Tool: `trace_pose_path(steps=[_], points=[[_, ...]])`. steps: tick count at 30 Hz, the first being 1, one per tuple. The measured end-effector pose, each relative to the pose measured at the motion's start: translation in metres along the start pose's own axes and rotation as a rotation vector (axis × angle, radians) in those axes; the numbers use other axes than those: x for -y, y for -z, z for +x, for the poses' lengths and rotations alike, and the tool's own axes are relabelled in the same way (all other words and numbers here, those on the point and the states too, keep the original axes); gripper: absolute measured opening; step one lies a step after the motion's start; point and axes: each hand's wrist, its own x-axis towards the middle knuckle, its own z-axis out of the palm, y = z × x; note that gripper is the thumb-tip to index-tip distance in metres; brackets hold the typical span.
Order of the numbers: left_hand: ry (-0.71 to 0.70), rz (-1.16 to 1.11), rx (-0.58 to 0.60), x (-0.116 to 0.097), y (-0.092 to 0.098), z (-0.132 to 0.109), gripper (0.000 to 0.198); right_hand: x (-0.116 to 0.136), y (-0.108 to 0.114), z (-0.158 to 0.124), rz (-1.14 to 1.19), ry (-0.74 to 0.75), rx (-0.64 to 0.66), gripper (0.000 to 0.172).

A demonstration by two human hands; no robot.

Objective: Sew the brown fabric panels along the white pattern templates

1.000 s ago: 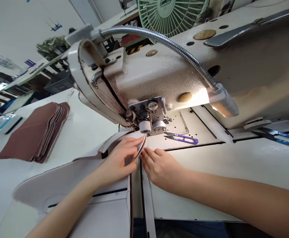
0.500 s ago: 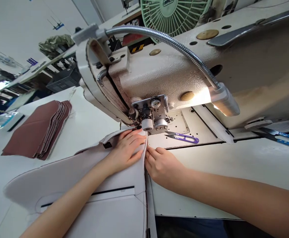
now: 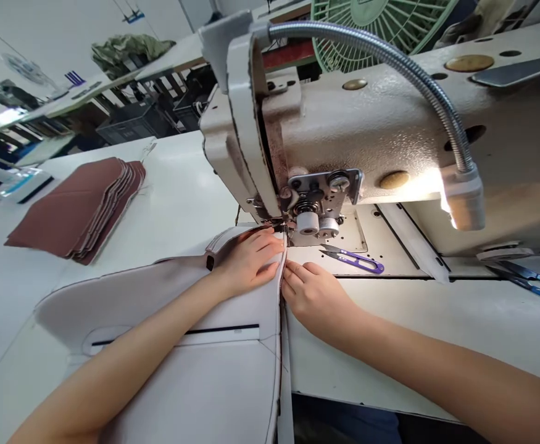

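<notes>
Left hand [image 3: 251, 259] now lies flat, grip released, on the white panel [image 3: 168, 308]; right hand [image 3: 313, 296] pinches its edge.

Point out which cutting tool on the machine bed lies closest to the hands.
The purple thread snips, just beyond the right hand. The blue-handled scissors lie far off at the right edge, under the machine arm.

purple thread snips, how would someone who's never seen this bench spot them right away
Start at the big cream sewing machine and look under its arm to the flat bed just right of the needle. The purple thread snips lie there flat, past the fingertips of the right hand. Their purple handle sets them apart from the blue-handled scissors at the far right edge.
</notes>
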Motion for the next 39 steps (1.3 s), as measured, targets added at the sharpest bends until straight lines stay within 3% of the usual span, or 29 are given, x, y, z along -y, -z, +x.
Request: trace_pose_path(steps=[12,24,28,30,32,35,39], points=[[-0.036,-0.039,-0.081,-0.001,-0.002,0.007,0.022,-0.003,0.002,0.001,-0.024,-0.014,0.04,0.023],[-0.062,-0.159,-0.113,-0.004,0.001,0.003,0.02,0.006,0.004,-0.004,-0.05,-0.006,-0.008,0.031],[-0.022,-0.181,-0.079,0.003,0.001,0.007,0.023,0.003,-0.001,-0.004,-0.05,-0.014,0.012,0.032],[0.052,-0.168,-0.008,0.004,0.006,0.01,0.027,0.001,-0.004,-0.004,-0.054,-0.021,0.016,0.032],[0.16,-0.116,0.102,-0.005,0.014,0.008,0.033,-0.001,-0.005,-0.004,-0.051,-0.026,0.021,0.031],[0.299,-0.099,0.272,-0.042,0.027,-0.008,0.046,0.002,-0.001,-0.007,-0.019,-0.037,0.039,0.029],[0.311,-0.187,0.427,-0.104,0.036,-0.047,0.112,0.025,0.014,-0.015,0.081,-0.005,0.01,0.025]])
